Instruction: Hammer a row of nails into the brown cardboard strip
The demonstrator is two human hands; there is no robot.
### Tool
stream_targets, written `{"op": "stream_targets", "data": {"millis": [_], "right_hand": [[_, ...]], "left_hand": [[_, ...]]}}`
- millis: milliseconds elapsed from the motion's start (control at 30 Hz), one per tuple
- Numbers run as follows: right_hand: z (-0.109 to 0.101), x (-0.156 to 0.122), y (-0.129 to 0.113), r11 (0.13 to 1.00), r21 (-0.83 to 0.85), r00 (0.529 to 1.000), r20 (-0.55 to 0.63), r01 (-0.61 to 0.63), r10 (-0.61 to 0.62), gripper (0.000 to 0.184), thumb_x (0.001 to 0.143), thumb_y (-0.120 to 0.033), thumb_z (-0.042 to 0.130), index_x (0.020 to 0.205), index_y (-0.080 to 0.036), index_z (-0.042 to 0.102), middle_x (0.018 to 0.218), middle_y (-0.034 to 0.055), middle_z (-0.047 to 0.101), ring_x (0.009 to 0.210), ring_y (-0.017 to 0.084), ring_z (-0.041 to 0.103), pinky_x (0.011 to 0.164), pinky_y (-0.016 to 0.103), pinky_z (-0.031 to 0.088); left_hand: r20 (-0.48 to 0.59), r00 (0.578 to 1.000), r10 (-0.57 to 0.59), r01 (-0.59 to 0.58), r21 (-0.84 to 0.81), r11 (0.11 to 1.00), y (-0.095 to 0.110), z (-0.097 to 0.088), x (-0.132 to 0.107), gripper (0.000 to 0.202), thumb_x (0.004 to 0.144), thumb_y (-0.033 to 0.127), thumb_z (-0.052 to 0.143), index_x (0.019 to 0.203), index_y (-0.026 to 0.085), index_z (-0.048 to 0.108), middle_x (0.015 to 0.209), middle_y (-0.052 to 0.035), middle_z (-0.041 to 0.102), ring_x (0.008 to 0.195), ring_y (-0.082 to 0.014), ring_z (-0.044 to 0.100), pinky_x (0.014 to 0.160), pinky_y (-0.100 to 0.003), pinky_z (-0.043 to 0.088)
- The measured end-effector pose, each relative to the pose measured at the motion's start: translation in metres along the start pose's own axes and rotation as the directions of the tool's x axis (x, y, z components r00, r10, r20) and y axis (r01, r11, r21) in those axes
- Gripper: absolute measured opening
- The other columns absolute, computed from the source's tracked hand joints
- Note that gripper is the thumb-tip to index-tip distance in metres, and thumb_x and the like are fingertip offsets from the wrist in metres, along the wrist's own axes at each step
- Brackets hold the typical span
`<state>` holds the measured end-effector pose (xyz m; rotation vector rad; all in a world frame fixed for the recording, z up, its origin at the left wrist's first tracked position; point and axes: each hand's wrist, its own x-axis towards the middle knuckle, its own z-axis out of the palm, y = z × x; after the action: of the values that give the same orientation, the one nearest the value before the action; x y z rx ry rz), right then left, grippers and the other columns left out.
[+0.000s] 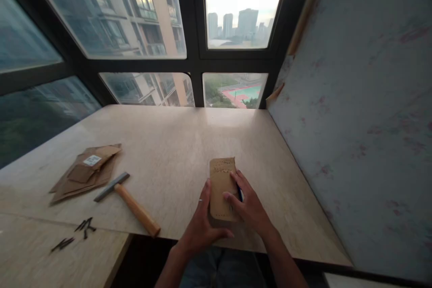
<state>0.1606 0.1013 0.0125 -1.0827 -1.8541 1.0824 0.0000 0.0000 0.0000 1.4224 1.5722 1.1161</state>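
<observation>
A brown piece of cardboard [222, 191] with rows of small marks or holes near its top and bottom edges lies before me on the pale countertop. My left hand [201, 220] is beside its left edge, index finger along that side and thumb spread apart below the lower edge. My right hand [248, 202] grips the cardboard's right side, the thumb resting on its face and the fingers along the edge. A slim dark blue object [240, 193] shows between the thumb and fingers of my right hand; its kind is hard to make out.
To the left lies a hammer [137, 209] with a wooden handle and grey metal head. Beyond it are stacked brown paper packages [86, 168], one with a white label. Several dark nails or screws [86, 225] are scattered near the front left. A papered wall [354, 121] bounds the right, windows the back.
</observation>
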Motion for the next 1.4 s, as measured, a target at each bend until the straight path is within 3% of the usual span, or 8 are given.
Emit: {"op": "stream_targets", "data": {"millis": [267, 567, 767, 967, 1067, 1200, 1300, 1400], "right_hand": [[-0.013, 0.004, -0.005, 1.000, 0.011, 0.998, 0.065, -0.005, 0.004, 0.060, 0.079, -0.032, 0.072, 0.136, -0.025, 0.058, 0.154, 0.0120, 0.040, 0.142, 0.031, 0.037, 0.116, 0.055, 0.028], [-0.019, 0.005, -0.013, 0.980, -0.200, 0.996, 0.087, -0.012, 0.030, 0.060, 0.080, -0.036, 0.072, 0.137, -0.022, 0.059, 0.154, 0.0166, 0.038, 0.139, 0.034, 0.041, 0.112, 0.056, 0.035], [-0.025, 0.010, -0.025, 0.918, -0.397, 0.996, 0.088, 0.018, 0.019, 0.049, 0.084, -0.042, 0.070, 0.131, -0.027, 0.065, 0.145, 0.0161, 0.052, 0.132, 0.040, 0.049, 0.104, 0.057, 0.043], [-0.027, 0.013, -0.041, 0.821, -0.569, 0.988, 0.150, 0.052, 0.042, 0.046, 0.092, -0.038, 0.060, 0.133, -0.019, 0.062, 0.142, 0.0229, 0.053, 0.133, 0.037, 0.049, 0.105, 0.051, 0.043], [-0.027, 0.014, -0.044, 0.803, -0.590, 0.986, 0.167, 0.080, 0.024, 0.044, 0.094, -0.039, 0.057, 0.132, -0.018, 0.063, 0.142, 0.0219, 0.054, 0.132, 0.035, 0.049, 0.105, 0.049, 0.043], [-0.024, 0.014, -0.027, 0.831, -0.547, 0.990, 0.142, 0.099, -0.025, 0.042, 0.095, -0.042, 0.051, 0.126, -0.018, 0.067, 0.144, 0.0211, 0.052, 0.128, 0.036, 0.054, 0.100, 0.049, 0.048], [-0.021, 0.020, -0.006, 0.858, -0.493, 0.990, 0.088, 0.142, -0.113, 0.043, 0.095, -0.047, 0.047, 0.118, -0.019, 0.071, 0.142, 0.0181, 0.054, 0.122, 0.032, 0.060, 0.101, 0.047, 0.048], [-0.023, 0.028, 0.002, 0.865, -0.437, 0.961, -0.002, 0.248, -0.276, 0.049, 0.091, -0.057, 0.049, 0.119, -0.022, 0.069, 0.137, 0.0137, 0.060, 0.124, 0.032, 0.058, 0.102, 0.048, 0.048]], "left_hand": [[-0.066, 0.998, 0.002, -0.008, -0.094, 0.996, -0.005, -0.004, 0.009, 0.101, 0.072, 0.041, 0.079, 0.154, 0.027, 0.022, 0.155, -0.0175, 0.035, 0.139, -0.0367, 0.040, 0.111, -0.055, 0.039], [-0.031, 0.999, -0.025, 0.022, -0.079, 0.997, -0.011, -0.003, 0.008, 0.099, 0.076, 0.038, 0.076, 0.155, 0.026, 0.018, 0.159, -0.0168, 0.027, 0.140, -0.0345, 0.039, 0.110, -0.053, 0.041], [-0.043, 0.999, 0.000, -0.003, -0.076, 0.997, -0.010, -0.003, 0.010, 0.098, 0.076, 0.037, 0.076, 0.154, 0.027, 0.019, 0.158, -0.0173, 0.030, 0.141, -0.0348, 0.038, 0.112, -0.053, 0.039], [-0.001, 0.996, 0.094, -0.094, 0.087, 0.992, -0.021, -0.007, 0.008, 0.100, 0.079, 0.036, 0.073, 0.156, 0.029, 0.009, 0.162, -0.0159, 0.021, 0.147, -0.0347, 0.025, 0.117, -0.056, 0.029], [0.003, 0.996, 0.091, -0.090, 0.200, 0.976, -0.022, -0.022, -0.007, 0.100, 0.081, 0.035, 0.071, 0.156, 0.030, 0.004, 0.163, -0.0132, 0.015, 0.150, -0.0329, 0.016, 0.118, -0.057, 0.027], [-0.068, 0.996, 0.065, -0.045, 0.268, 0.962, -0.017, -0.059, -0.050, 0.100, 0.081, 0.035, 0.071, 0.156, 0.033, 0.004, 0.164, -0.0093, 0.016, 0.150, -0.0304, 0.017, 0.115, -0.053, 0.035], [-0.223, 0.974, 0.027, 0.041, 0.292, 0.956, -0.019, -0.093, -0.086, 0.089, 0.084, 0.032, 0.067, 0.155, 0.033, 0.014, 0.161, -0.0097, 0.025, 0.146, -0.0289, 0.029, 0.112, -0.048, 0.041], [-0.469, 0.882, 0.038, 0.138, 0.334, 0.932, -0.030, -0.132, -0.118, 0.069, 0.086, 0.029, 0.061, 0.149, 0.028, 0.032, 0.153, -0.0113, 0.040, 0.139, -0.0271, 0.041, 0.105, -0.044, 0.048]]}}
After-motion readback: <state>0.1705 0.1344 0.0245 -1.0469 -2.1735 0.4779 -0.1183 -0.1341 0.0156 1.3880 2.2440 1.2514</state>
